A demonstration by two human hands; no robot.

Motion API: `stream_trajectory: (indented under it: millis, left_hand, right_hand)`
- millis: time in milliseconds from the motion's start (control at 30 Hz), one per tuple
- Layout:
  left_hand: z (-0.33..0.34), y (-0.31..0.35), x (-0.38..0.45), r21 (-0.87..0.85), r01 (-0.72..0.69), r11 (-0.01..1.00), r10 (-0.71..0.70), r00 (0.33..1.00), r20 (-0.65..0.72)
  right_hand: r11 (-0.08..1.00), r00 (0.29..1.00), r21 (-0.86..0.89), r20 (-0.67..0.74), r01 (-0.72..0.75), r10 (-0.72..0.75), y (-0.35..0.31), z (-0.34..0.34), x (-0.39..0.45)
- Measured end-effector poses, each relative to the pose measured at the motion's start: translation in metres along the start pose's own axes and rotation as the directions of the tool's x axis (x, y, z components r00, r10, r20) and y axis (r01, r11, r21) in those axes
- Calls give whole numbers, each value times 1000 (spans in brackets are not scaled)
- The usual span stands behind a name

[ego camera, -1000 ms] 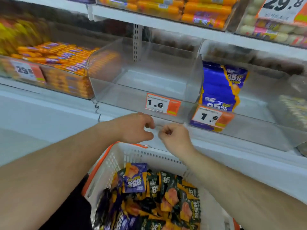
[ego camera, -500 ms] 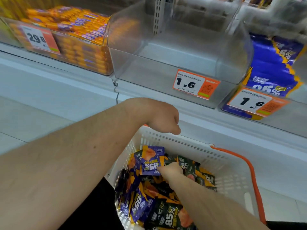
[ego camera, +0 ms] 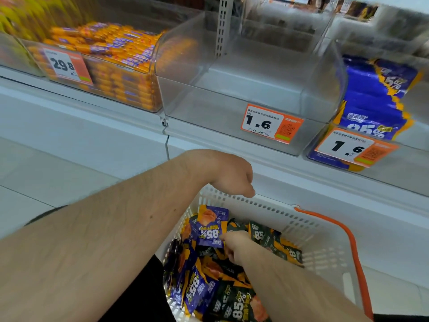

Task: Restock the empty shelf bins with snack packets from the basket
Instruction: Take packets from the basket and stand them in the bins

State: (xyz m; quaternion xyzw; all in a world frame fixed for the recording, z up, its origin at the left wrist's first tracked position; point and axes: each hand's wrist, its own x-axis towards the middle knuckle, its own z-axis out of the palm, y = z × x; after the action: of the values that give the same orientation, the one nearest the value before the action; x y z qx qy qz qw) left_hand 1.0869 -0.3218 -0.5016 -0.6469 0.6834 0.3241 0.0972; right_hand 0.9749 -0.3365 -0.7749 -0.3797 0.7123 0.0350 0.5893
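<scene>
Down in the white perforated plastic basket (ego camera: 274,206) with its orange handle (ego camera: 352,247), the right hand (ego camera: 236,246) is reaching among the heap of purple and dark green snack packets (ego camera: 209,289), its fingers (ego camera: 228,253) curling onto the lower edge of one purple packet printed "85%" (ego camera: 209,228) that is standing up near the basket's far wall. Whether the fingers are fully pinching that packet or only touching it cannot be told, since they are partly hidden behind it. The left hand (ego camera: 229,176) is hanging just above the basket's far rim, its fingers curling loosely downward and holding nothing, the forearm crossing over the basket's left side.

Above the basket, on the white shelf (ego camera: 301,168), the clear plastic bin (ego camera: 209,105) is sitting with no packets inside, and an orange-and-white price tag reading "1.6" (ego camera: 270,123) is sticking to its front wall. Beyond the basket's right side, the neighbouring clear bin (ego camera: 408,163) is holding blue-purple packets marked "85%" (ego camera: 371,101) behind a second "1.6" tag (ego camera: 352,147). Beyond the basket's left side, another clear bin (ego camera: 148,73) is carrying stacked orange stick-shaped snacks (ego camera: 111,43), with a "29.8" tag (ego camera: 67,66) on its front.
</scene>
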Motion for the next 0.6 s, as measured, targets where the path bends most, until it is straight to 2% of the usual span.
stream_trajectory:
  millis: [100, 200, 300, 367, 433, 600]
  left_hand:
    - [2, -3, 2, 5, 0, 1000, 0, 1000, 6]
    - [1, -6, 4, 7, 1, 1000, -1, 1000, 1]
    - [0, -8, 7, 8, 6, 1000, -6, 1000, 8]
    - [2, -10, 12, 10, -1, 1000, 1, 1000, 13]
    - [5, -12, 15, -1, -9, 1000, 9, 1000, 4]
    - [15, 1, 17, 8, -55, 998, 55, 997, -53]
  right_hand:
    - [999, 1000, 51, -6, 1, -1, -2, 11, 5]
    - [1000, 1000, 8, -15, 12, -12, -5, 13, 6]
    - [975, 980, -150, -89, 164, -179, -19, 0, -14]
    - [899, 942, -335, -80, 282, -325, -33, -20, -36]
    - [767, 893, -497, 36, 406, -449, -47, -43, -63]
    - [455, 752, -703, 175, 547, -635, -74, -115, -135]
